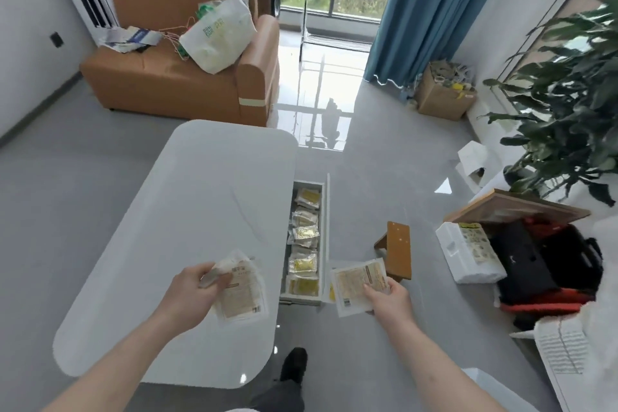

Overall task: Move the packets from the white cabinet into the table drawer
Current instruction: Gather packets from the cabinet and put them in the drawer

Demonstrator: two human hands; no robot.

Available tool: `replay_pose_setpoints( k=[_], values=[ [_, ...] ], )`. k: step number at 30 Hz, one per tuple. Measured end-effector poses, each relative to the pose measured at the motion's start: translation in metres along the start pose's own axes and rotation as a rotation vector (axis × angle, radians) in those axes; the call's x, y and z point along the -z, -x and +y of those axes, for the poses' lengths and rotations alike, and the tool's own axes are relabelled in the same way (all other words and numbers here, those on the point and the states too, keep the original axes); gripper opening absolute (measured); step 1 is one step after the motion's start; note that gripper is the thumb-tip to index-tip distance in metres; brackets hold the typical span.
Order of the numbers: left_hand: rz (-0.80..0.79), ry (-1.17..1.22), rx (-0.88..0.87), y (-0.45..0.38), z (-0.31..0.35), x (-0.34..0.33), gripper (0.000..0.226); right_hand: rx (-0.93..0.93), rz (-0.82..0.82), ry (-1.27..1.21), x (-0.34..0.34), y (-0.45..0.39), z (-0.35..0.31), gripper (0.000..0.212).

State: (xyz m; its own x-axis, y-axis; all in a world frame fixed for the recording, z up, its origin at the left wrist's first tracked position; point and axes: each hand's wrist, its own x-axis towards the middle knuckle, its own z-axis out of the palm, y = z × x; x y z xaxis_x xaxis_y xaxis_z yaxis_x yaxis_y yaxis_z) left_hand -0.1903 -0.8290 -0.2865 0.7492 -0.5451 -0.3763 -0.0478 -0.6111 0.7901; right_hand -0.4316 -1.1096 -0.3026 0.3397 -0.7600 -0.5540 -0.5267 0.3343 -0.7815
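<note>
Packets are held in both hands — a small stack is gripped by the curled fingers of the left hand over the white table, and one packet is pinched by the right hand beside the open drawer, where more packets are lined up.

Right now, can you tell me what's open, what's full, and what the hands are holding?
Table drawer: pulled open, a row of packets inside.
Packets in the drawer: lying flat, filling most of it.
Left hand: grips a few packets above the tabletop.
Right hand: holds one flat packet beside the drawer's near end.
Curtains: drawn apart.
</note>
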Motion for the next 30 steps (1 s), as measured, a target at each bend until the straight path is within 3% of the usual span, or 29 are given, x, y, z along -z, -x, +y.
replay_pose_setpoints(
  k=[10,17,26,30],
  values=[
    [0.1,0.114,0.155,-0.103,0.033,-0.047,0.028,-0.099,-0.105,0.092,-0.014,-0.134,-0.045,0.017],
    [0.08,0.07,0.253,-0.225,0.041,-0.083,0.014,-0.139,-0.158,0.242,-0.048,-0.26,-0.054,0.012],
    [0.164,0.106,0.405,-0.324,-0.041,-0.164,0.014,-0.198,-0.345,0.389,-0.164,-0.422,0.034,0.011],
    [0.163,0.097,0.474,-0.337,-0.092,-0.197,0.013,-0.234,-0.376,0.465,-0.209,-0.468,0.101,0.041]
  ],
)
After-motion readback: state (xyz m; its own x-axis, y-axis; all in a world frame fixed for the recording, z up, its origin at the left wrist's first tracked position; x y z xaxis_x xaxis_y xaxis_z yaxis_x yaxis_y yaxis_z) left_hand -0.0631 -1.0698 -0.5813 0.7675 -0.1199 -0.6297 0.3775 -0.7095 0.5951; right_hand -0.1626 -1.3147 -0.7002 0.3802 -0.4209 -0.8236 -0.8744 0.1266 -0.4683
